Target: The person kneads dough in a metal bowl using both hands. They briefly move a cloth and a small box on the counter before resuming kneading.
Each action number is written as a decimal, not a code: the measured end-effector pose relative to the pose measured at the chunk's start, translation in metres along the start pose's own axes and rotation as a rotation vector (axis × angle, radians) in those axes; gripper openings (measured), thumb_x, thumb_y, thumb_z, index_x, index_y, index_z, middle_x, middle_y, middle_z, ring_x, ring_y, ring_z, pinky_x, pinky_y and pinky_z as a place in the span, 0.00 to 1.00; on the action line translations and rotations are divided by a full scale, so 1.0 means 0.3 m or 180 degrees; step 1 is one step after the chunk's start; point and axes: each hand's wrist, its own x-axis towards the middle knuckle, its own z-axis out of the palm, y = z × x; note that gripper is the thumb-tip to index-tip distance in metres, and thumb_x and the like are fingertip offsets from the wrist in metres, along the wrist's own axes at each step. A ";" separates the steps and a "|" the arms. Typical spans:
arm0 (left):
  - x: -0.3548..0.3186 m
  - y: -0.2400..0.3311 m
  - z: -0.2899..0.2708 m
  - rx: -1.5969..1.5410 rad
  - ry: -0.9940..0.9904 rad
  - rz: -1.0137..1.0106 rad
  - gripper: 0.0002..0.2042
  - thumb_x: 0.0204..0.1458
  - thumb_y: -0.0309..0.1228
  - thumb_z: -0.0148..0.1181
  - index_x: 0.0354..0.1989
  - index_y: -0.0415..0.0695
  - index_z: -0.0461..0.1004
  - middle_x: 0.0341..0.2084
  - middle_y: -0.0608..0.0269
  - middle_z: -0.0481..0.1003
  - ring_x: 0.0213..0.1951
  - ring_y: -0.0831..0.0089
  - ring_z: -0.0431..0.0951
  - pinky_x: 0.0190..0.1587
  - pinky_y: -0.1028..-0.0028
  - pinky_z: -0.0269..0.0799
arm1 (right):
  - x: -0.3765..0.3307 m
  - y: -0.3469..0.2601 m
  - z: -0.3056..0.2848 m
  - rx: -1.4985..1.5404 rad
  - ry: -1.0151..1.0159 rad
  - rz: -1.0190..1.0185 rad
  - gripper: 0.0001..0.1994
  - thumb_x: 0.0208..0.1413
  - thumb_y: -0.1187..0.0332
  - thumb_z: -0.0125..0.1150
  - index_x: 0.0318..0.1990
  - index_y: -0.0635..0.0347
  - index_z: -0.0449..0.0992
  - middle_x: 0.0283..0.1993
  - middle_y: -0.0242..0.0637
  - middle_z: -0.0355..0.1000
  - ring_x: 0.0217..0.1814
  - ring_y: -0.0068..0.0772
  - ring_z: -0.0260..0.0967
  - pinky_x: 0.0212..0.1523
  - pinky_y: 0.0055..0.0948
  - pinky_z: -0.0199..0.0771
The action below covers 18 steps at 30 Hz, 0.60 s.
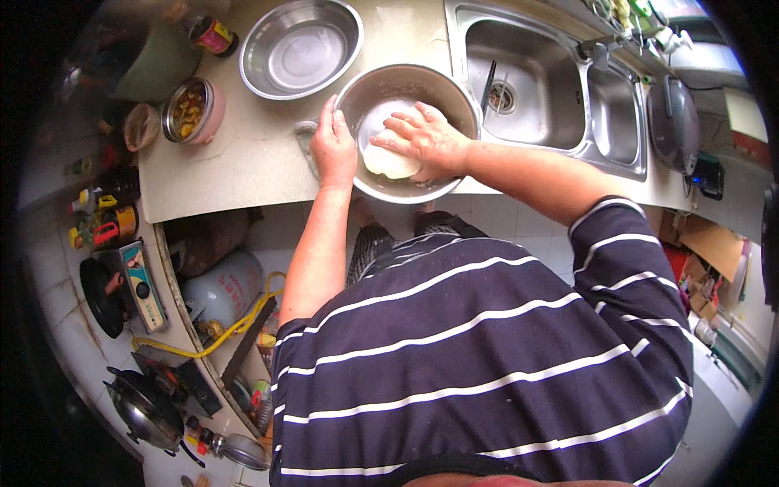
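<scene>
A deep metal bowl (462,105) stands at the counter's front edge, with a pale lump of dough (391,165) in it. My left hand (333,144) grips the bowl's left side, fingers pointing up along the rim. Inside the bowl, my right hand (428,144) presses down on the dough with its fingers stretched out and partly spread. Whitish residue sticks to the right fingers and to the bowl's inner wall. Beneath the right palm, part of the dough is hidden. A greyish cloth (307,140) lies beside my left hand.
Behind the bowl is a wide metal basin (302,50). A double-bowl sink (527,81) with dark chopsticks (489,85) is to the right. On the left are a pink container (213,114) of yellowish food and a bottle (213,34). Below stand a gas cylinder (223,286) and yellow hose (243,323).
</scene>
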 end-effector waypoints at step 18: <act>0.002 0.012 -0.008 0.0010 -0.0048 -0.0022 0.16 0.65 0.30 0.48 0.59 0.42 0.72 0.48 0.47 0.79 0.50 0.62 0.80 0.53 0.68 0.72 | 0.125 0.109 0.076 0.1958 0.1016 0.1030 0.19 0.58 0.61 0.53 0.57 0.48 0.76 0.63 0.44 0.67 0.66 0.51 0.64 0.67 0.43 0.62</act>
